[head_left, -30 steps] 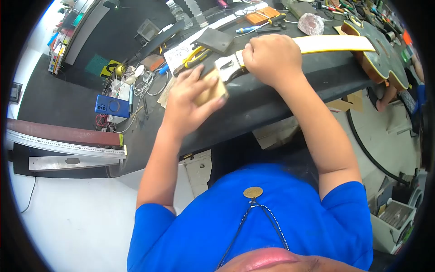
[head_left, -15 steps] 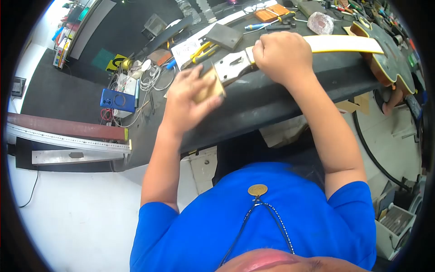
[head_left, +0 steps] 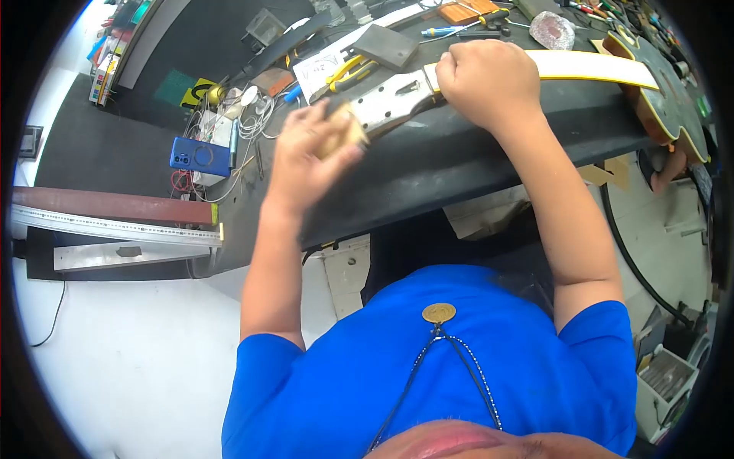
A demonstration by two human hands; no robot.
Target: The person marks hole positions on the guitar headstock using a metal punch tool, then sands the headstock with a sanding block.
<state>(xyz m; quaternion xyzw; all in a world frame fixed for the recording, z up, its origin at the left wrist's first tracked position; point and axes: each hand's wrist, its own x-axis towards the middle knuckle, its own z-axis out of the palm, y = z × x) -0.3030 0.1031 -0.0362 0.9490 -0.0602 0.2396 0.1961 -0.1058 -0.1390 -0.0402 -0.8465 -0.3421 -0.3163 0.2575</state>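
Observation:
A guitar's long neck (head_left: 589,67), white with yellow edges, runs from the dark guitar body (head_left: 669,96) at the right to a pale headstock (head_left: 390,98) with small holes. My right hand (head_left: 489,83) is wrapped round the neck close to the headstock. At the headstock's left end, my left hand (head_left: 310,157) grips a tan block (head_left: 342,131), its fingers slightly blurred. Whether the block touches the headstock I cannot tell.
Behind the headstock lie a dark grey block (head_left: 384,47) and yellow-handled pliers (head_left: 353,70). A blue phone (head_left: 200,156) and coiled cables (head_left: 256,122) are to the left, long rulers (head_left: 122,226) further left. A wrapped lump (head_left: 552,30) sits behind the neck.
The tan block and my left hand have moved left, away from my right hand, and more of the headstock shows. My right hand still holds the neck. The whole view has shifted slightly.

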